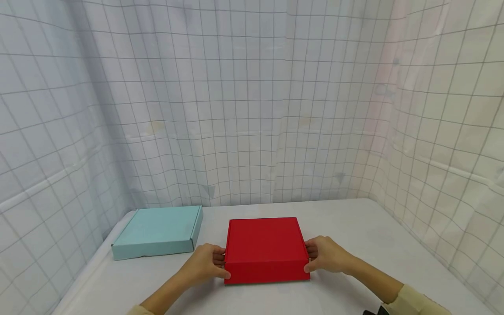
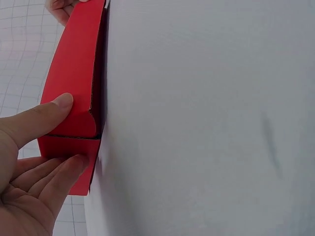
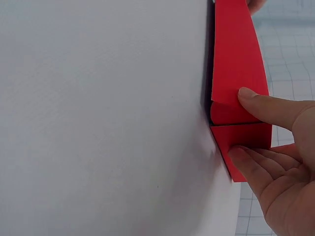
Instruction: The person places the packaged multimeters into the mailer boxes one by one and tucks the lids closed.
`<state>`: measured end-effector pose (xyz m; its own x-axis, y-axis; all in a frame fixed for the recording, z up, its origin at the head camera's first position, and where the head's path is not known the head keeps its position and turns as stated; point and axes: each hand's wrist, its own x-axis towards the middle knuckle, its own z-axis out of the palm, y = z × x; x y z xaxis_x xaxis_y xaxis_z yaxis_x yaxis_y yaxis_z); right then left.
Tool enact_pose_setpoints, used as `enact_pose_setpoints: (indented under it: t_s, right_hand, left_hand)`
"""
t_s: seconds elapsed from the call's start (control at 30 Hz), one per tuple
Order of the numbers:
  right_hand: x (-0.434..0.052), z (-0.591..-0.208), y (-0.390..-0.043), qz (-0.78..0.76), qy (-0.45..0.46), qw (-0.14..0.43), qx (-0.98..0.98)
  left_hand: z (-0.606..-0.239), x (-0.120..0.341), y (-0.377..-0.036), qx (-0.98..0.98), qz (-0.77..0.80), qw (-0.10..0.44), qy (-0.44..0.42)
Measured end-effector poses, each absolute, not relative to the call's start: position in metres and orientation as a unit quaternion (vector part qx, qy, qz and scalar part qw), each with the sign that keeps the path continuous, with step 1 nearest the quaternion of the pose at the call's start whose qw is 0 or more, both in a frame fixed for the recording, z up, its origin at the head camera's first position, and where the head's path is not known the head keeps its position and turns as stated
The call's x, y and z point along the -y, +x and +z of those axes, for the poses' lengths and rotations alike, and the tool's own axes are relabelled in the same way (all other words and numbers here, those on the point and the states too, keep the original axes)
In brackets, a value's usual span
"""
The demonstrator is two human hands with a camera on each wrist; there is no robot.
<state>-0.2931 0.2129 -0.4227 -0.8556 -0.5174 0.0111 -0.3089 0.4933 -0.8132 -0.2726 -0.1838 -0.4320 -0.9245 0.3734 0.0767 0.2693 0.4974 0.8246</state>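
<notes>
A closed red cardboard box (image 1: 265,240) is at the middle of the white table in the head view. My left hand (image 1: 203,264) grips its left front corner, the thumb on the front face and the fingers against the left side. At the opposite corner my right hand (image 1: 327,255) holds the box the same way. Both wrist views show the thumbs pressed on the red front panel (image 2: 78,64) and the fingertips on the short sides. A dark gap or shadow runs along the box's lower front edge; whether the box touches the table I cannot tell.
A closed light blue box (image 1: 159,229) lies flat at the table's back left. White cloth with a grid pattern (image 1: 244,109) hangs behind the table (image 1: 354,223) and along both sides. A small dark object (image 1: 376,311) shows by the right sleeve.
</notes>
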Motion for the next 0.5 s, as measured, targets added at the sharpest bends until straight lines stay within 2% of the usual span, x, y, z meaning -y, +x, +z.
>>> enact_pose_setpoints:
  t_s: [0.5]
  right_hand:
    - [-0.2061,-0.4209,-0.2917,-0.382,-0.267,0.084,-0.881]
  left_hand:
    - [-0.429,0.1777,-0.2731,-0.895,0.41,0.026,0.175]
